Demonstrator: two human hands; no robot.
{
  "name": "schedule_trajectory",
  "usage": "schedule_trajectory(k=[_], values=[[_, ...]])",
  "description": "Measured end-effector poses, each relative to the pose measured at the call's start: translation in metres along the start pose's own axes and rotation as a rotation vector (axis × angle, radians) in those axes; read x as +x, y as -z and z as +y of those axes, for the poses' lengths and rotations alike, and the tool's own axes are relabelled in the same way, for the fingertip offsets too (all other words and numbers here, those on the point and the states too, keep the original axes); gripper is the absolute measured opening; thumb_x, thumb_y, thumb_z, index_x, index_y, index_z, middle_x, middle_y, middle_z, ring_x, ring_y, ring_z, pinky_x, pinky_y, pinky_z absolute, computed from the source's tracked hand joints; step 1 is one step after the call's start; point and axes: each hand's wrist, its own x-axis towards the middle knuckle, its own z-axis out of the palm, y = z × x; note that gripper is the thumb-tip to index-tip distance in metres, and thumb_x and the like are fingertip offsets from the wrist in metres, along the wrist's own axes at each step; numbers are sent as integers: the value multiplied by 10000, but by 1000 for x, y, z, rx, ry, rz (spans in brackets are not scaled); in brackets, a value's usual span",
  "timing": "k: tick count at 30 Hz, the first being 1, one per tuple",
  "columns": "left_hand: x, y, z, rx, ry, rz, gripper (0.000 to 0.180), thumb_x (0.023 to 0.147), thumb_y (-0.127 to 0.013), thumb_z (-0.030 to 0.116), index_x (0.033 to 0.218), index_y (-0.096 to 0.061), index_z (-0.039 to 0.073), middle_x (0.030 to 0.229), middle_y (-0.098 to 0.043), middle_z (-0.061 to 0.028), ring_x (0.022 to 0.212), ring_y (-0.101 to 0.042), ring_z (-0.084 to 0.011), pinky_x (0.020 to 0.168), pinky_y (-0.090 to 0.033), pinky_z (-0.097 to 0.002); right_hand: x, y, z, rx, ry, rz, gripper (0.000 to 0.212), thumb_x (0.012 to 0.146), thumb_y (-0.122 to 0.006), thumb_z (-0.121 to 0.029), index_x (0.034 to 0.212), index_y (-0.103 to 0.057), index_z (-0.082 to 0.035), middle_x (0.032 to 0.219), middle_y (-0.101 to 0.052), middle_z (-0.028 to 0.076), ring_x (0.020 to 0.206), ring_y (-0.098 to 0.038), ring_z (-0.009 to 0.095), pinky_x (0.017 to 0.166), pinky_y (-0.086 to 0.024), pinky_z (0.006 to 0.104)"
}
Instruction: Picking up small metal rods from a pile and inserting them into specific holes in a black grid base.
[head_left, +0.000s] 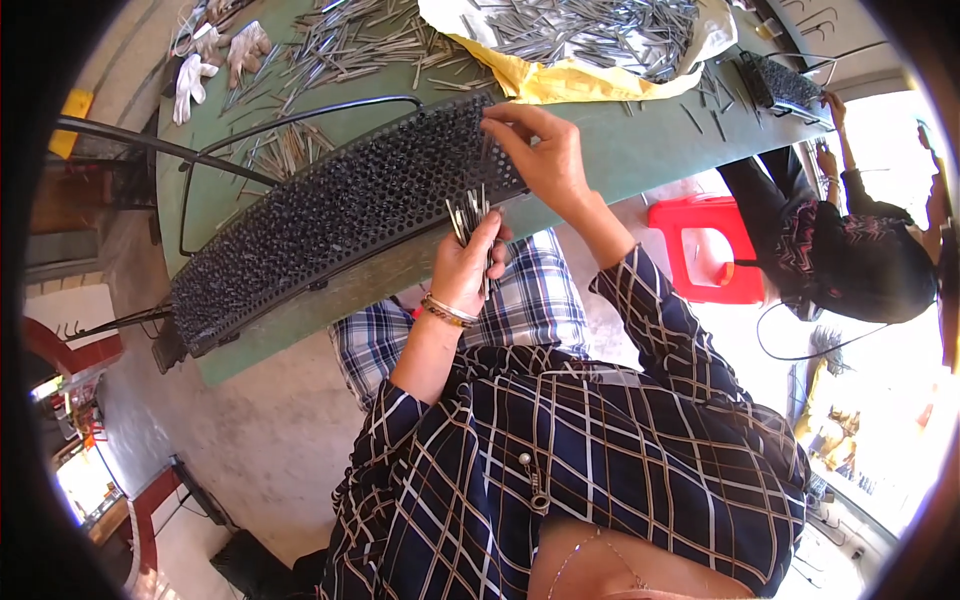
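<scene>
A long black perforated rack (340, 205) lies slantwise along the near side of the green table, its many round holes largely filled toward the left. My left hand (463, 268), with bangles at its wrist, is closed round a bundle of thin metal strips (468, 212) whose ends stick up beside the rack's near edge. Over the right end of the rack, my right hand (550, 160) has thumb and forefinger pinched together. Whatever lies between those fingertips is too small to make out.
Loose metal strips (345, 45) cover the far table (620, 135), with more heaped on a yellow-and-white sack (560, 85). Work gloves (190, 85) lie at far left. A bent metal bar (300, 115) arches behind the rack. At right, a person (850, 240) works beside a red stool (705, 250).
</scene>
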Motion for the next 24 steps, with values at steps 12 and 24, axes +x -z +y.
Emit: schedule_trajectory(k=[12,24], values=[[-6,5,-2,-7,26,-38,208,866,-620,167,994,-604,3,799,-606,-49,659,-553,-94,530,-468,-236,-6,-6,22,-358,474,-63,147,775,-671,-58,921,-673,-50,870,-656,86,759,-644,216,680,-516,299],[-9,3,4,5,58,-48,220,891,-596,225,1027,-598,52,811,-591,-25,656,-513,-69,491,-394,-192,-6,-5,9,-488,494,-102,155,760,-675,-80,913,-666,-54,871,-628,87,740,-620,263,650,-505,337]])
